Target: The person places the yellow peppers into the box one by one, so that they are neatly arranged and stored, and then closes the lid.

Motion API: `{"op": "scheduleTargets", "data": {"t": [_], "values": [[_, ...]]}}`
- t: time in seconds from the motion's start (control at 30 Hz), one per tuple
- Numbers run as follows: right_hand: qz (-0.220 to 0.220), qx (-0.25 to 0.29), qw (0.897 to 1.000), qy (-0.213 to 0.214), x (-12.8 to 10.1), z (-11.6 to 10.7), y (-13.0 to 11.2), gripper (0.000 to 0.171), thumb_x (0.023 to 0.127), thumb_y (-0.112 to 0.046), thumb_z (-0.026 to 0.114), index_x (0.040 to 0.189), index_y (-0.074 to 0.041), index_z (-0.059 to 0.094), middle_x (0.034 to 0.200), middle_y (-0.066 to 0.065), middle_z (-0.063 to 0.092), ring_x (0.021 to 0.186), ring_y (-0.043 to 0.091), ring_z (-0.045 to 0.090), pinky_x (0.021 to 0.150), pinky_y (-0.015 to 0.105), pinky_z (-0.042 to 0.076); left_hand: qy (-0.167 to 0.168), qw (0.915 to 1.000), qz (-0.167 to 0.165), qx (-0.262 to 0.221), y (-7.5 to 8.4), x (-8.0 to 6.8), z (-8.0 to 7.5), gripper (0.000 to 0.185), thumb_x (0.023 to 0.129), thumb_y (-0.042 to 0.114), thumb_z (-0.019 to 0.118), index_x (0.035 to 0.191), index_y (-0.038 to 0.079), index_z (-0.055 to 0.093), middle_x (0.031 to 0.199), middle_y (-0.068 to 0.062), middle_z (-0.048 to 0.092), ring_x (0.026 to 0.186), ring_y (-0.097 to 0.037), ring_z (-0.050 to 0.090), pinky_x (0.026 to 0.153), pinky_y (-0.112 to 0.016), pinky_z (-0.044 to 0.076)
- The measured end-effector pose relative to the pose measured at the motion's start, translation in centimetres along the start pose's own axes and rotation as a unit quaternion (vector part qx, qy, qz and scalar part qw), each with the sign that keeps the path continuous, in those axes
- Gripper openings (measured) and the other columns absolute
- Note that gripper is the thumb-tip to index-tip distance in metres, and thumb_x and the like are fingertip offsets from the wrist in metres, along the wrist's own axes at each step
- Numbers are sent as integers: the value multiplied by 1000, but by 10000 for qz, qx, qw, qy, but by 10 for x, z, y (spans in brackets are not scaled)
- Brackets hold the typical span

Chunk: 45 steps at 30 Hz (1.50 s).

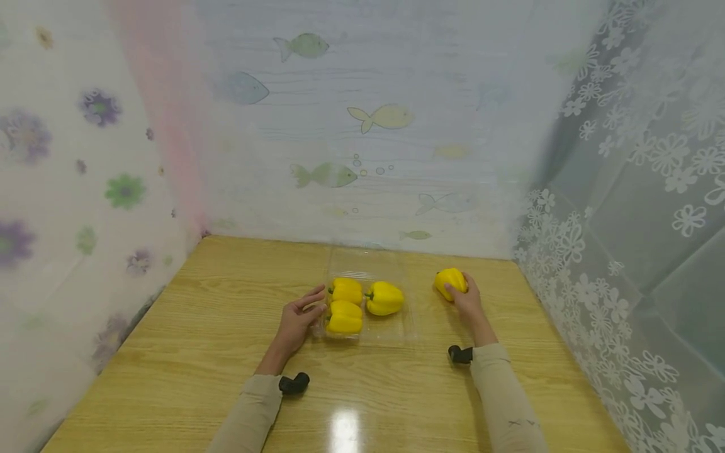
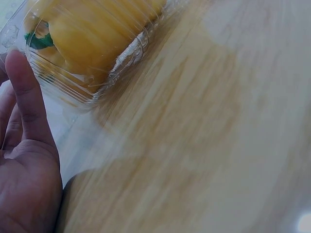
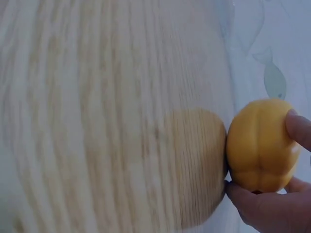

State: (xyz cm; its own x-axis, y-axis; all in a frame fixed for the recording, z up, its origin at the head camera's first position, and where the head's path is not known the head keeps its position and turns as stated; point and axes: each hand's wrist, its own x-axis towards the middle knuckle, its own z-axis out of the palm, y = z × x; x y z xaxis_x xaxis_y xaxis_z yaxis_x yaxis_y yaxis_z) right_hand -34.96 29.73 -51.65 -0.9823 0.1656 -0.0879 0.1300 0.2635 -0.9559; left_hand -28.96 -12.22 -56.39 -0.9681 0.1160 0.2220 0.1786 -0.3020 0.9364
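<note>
A clear plastic clamshell tray [image 1: 391,330] lies open on the wooden table [image 1: 215,327] with three yellow bell peppers [image 1: 384,297] inside. My left hand [image 1: 300,314] rests at the tray's left edge, fingers straight and touching its wall [image 2: 121,58]; the left wrist view shows a pepper [image 2: 92,34] with a green stem behind the plastic. My right hand [image 1: 466,297] grips a fourth yellow pepper [image 1: 450,282] to the right of the tray. In the right wrist view, thumb and fingers curl round that pepper [image 3: 262,145] just above the table.
Patterned curtains wall the table: fish print at the back [image 1: 362,126], flowers on the left [image 1: 85,189], white lace on the right [image 1: 634,220]. The tray's lid [image 1: 368,259] lies flat behind it. Bare wood stretches left of and in front of the tray.
</note>
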Motion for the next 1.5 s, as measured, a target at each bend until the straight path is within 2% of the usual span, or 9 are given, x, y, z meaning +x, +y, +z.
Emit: {"op": "scheduleTargets", "data": {"t": [0.23, 0.47, 0.67, 0.93, 1.0, 1.07, 1.23, 1.33, 1.5], "values": [[-91, 278, 9985, -469, -4, -4, -1, 77, 106, -15, 57, 164, -5, 8, 168, 23, 12, 152, 39, 19, 124, 49, 21, -93, 9999, 44, -68, 2, -1, 1, 45, 98, -1, 65, 136, -20, 51, 159, -22, 39, 75, -2, 61, 58, -16, 49], [-161, 152, 9975, -668, -8, -9, -1, 76, 106, -18, 56, 164, -7, 8, 167, 23, 14, 152, 38, 20, 124, 50, 19, -45, 10000, 27, -59, 3, -2, 2, 46, 98, 0, 66, 136, -20, 51, 159, -21, 39, 76, -2, 61, 58, -16, 48], [-272, -245, 9968, -704, -7, -9, 0, 73, 107, -17, 55, 163, -3, 11, 166, 26, 16, 151, 41, 22, 123, 52, 23, -48, 10000, -27, 1, 2, -2, 0, 45, 98, 0, 65, 136, -19, 52, 159, -21, 39, 74, -2, 60, 58, -16, 48], [-575, -1108, 9896, -721, -7, -9, -1, 71, 107, -24, 55, 161, 1, 16, 165, 29, 19, 150, 44, 22, 121, 59, 23, -59, 9999, -13, -144, 4, -2, 2, 46, 97, -1, 65, 137, -19, 51, 160, -23, 37, 74, -1, 59, 59, -16, 50], [-526, -1146, 9892, -740, -9, -10, -1, 72, 107, -25, 55, 161, 1, 16, 164, 28, 20, 149, 44, 25, 120, 58, 25, -65, 9999, -21, -129, 4, -2, 2, 46, 97, -1, 65, 137, -19, 51, 160, -23, 38, 74, -1, 59, 59, -16, 50], [-495, -1165, 9890, -765, -11, -9, -2, 70, 107, -25, 55, 161, 1, 17, 162, 30, 23, 145, 45, 31, 116, 57, 33, -65, 9999, -31, -102, 4, -2, 2, 45, 97, -1, 65, 137, -18, 52, 159, -22, 38, 74, -2, 60, 58, -16, 50], [-405, -1172, 9886, -858, -19, -6, -9, 66, 107, -20, 54, 158, 4, 20, 154, 34, 31, 125, 43, 47, 90, 42, 57, -54, 9999, -47, -106, 3, -3, 2, 45, 97, -1, 66, 137, -18, 52, 160, -22, 38, 74, -2, 60, 58, -16, 50], [-296, -1127, 9888, -927, -21, -4, -13, 66, 107, -18, 54, 159, 4, 19, 154, 34, 29, 124, 42, 48, 83, 37, 60, -49, 9999, -38, -142, 3, -2, 2, 46, 97, -1, 66, 137, -19, 52, 160, -23, 37, 74, -2, 60, 58, -16, 51], [-196, -1032, 9895, -997, -23, -3, -14, 67, 106, -16, 54, 160, 2, 17, 156, 33, 26, 127, 43, 46, 87, 40, 59, -26, 9999, -40, -155, 4, -2, 3, 45, 97, -1, 66, 137, -19, 52, 159, -23, 38, 75, -2, 62, 59, -16, 51]]}}
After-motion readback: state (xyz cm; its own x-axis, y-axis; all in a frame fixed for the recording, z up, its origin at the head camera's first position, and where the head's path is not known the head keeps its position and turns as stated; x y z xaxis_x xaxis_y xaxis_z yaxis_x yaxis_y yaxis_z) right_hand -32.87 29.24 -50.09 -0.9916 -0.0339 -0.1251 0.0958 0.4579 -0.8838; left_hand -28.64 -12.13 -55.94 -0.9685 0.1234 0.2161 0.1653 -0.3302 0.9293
